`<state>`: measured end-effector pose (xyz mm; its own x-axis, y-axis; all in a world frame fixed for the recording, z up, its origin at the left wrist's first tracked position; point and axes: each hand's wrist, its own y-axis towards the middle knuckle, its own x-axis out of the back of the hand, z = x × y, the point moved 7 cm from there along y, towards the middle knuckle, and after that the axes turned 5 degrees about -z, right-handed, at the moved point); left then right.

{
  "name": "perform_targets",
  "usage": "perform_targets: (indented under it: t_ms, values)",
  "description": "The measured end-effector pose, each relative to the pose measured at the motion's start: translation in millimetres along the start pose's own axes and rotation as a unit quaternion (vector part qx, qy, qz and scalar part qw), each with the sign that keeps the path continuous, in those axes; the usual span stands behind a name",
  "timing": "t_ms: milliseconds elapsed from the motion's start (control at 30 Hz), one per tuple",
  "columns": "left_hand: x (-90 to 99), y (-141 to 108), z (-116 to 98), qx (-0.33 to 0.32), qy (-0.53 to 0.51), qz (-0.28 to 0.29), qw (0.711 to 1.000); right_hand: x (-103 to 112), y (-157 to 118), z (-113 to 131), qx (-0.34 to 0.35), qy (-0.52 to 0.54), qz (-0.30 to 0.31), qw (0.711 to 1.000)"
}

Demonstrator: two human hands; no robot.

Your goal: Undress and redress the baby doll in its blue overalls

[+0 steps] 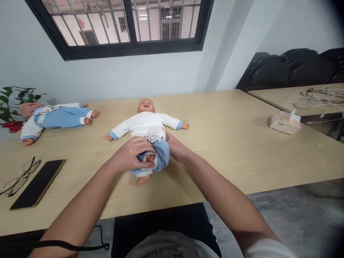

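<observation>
A baby doll (146, 121) in a white long-sleeved top with blue cuffs lies on its back, head towards the wall. Blue trousers (162, 154) with white cuffs are bunched around its legs, and a patterned part is folded at the waist. My left hand (134, 154) is closed on the trousers around one cuff, where a bare foot shows in the opening. The other foot sticks out of its cuff on the table. Along the doll's other side, my right hand (174, 145) grips the trousers near the hip, with its fingers partly hidden by cloth.
A second doll (63, 116) in blue dungarees lies at the left beside a plant (10, 104). Glasses (23, 177) and a phone (39, 183) lie at the near left of the table (215, 150). A tissue box (285, 122) stands right; cables (319, 96) cover another table.
</observation>
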<state>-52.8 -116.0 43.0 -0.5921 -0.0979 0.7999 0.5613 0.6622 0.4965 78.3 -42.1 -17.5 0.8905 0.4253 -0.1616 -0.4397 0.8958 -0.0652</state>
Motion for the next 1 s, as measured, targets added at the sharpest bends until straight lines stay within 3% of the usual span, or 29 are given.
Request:
perform_targets:
  t_ms: [133,300,467,567,700,733,800,900,1000]
  values:
    - [-2.9,0.8,3.3,0.018,0.023,-0.03,0.999,-0.1,-0.7,-2.7,-0.011,0.051,-0.002,0.999]
    - [-4.2,-2.3,13.3,0.058,0.022,-0.075,0.995,-11.1,-2.9,-5.3,-0.035,0.09,0.067,0.993]
    - [-6.2,-6.9,20.0,0.079,0.012,-0.093,0.992,17.5,1.0,0.9,-0.057,-0.012,0.062,0.996]
    - [-6.6,-6.8,13.4,0.035,0.02,-0.096,0.995,39.2,-0.2,14.6,-0.02,-0.119,0.085,0.989]
    - [-0.2,-9.4,-5.3,-0.058,0.058,-0.149,0.985,47.8,4.2,19.3,0.051,-0.121,0.124,0.984]
    - [0.1,-10.8,-10.1,-0.076,0.073,-0.159,0.982,51.0,10.0,15.6,0.067,-0.132,0.102,0.984]
    - [-2.6,-13.6,-19.3,-0.11,0.104,-0.169,0.974,63.2,25.9,7.0,0.111,-0.195,0.004,0.974]
    - [-11.6,-16.1,-31.2,-0.156,0.128,-0.159,0.966,87.8,44.7,-1.9,0.15,-0.324,-0.19,0.914]
    - [-19.2,-14.1,-34.3,-0.158,0.13,-0.132,0.97,101.7,48.3,-0.4,0.138,-0.412,-0.286,0.854]
